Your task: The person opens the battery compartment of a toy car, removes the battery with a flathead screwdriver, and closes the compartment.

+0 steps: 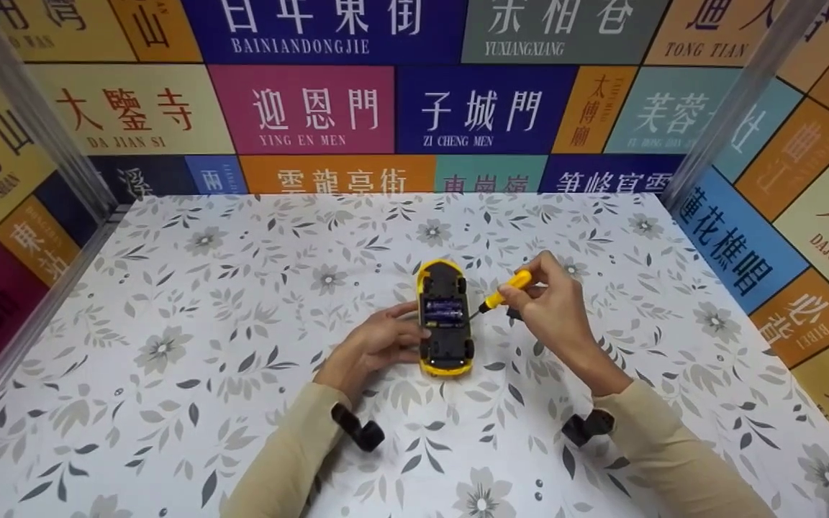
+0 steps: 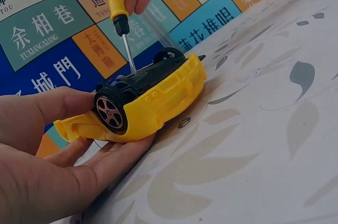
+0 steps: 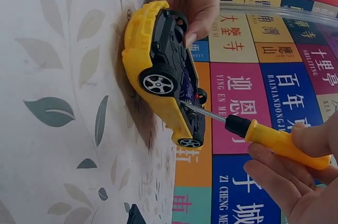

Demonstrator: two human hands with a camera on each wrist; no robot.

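Table: a cloth in pale grey with a flower and leaf print.
Walls: signs in many colours with Chinese place names.
Corners: metal posts.

Toy car upside down mid-desk — left hand at its left, screwdriver at its right.

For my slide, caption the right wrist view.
Right hand aims a yellow screwdriver into an upturned toy car.
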